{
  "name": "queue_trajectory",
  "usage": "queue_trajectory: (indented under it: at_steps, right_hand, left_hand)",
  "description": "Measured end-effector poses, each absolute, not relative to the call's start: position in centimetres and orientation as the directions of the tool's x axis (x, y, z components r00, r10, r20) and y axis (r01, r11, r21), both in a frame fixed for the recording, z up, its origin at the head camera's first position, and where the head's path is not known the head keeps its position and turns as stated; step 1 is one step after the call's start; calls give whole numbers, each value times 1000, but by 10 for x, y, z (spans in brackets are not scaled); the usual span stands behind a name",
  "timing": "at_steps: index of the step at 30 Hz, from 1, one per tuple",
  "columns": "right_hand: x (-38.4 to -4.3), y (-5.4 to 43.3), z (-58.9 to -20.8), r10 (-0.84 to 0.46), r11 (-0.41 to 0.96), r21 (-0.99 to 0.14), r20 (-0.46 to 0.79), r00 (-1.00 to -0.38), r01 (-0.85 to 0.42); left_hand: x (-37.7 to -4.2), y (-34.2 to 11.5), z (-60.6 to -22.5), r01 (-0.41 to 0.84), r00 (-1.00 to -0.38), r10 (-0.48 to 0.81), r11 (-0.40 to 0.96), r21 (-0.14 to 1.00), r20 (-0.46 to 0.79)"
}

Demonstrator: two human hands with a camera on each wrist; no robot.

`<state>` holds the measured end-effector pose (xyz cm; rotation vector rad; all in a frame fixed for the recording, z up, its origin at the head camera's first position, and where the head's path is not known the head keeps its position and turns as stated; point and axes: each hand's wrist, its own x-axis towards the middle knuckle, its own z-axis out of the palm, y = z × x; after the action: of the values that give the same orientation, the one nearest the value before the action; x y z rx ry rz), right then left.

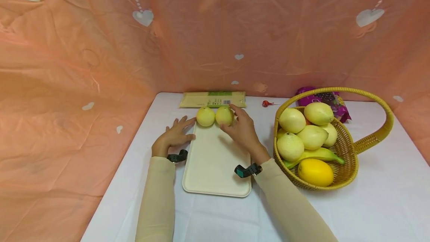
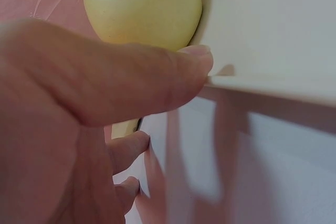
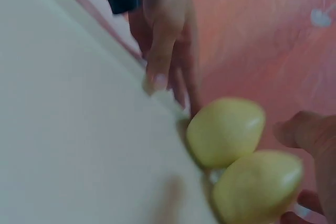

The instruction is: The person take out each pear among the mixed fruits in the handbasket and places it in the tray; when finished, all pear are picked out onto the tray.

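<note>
Two pale yellow-green fruits, rounded and tapering at one end, sit side by side at the far end of a cream rectangular tray (image 1: 216,167). Beside the left fruit (image 1: 205,117), my left hand (image 1: 174,133) has its fingers spread, the index reaching the fruit's side. Its thumb (image 2: 173,74) rests at the tray rim. My right hand (image 1: 242,128) curls round the right fruit (image 1: 223,115), thumb on the near side and fingers (image 3: 302,129) on the far side. That thumb is hidden in the right wrist view.
Right of the tray stands a wicker basket (image 1: 349,167) holding several pale fruits, a banana (image 1: 317,155) and a yellow fruit (image 1: 315,172). Behind lie a flat beige packet (image 1: 195,100), a small red wrapped lollipop (image 1: 266,104) and a purple bag (image 1: 339,107), near an orange cloth backdrop (image 1: 215,40).
</note>
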<state>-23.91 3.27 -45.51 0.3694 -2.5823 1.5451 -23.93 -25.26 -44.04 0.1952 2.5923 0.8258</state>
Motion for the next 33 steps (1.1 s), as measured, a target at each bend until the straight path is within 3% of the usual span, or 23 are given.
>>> queue_trajectory:
  at_steps: [10, 16, 23, 33]
  right_hand:
    - [-183, 67, -408, -304, 366, -820, 342, -889, -440]
    - [-145, 113, -385, -356, 322, -827, 346, -868, -461]
    - [-108, 186, -378, -319, 330, -820, 369, -873, -468]
    - [-78, 266, -387, -164, 531, -773, 307, -937, -346]
  left_hand:
    - [-240, -254, -442, 11, -906, 257, 808, 589, -335]
    - [-242, -255, -444, 20, -905, 263, 810, 586, -333]
    - [-240, -254, -444, 31, -905, 269, 813, 582, -329]
    - [-239, -254, -445, 33, -905, 271, 812, 583, -327]
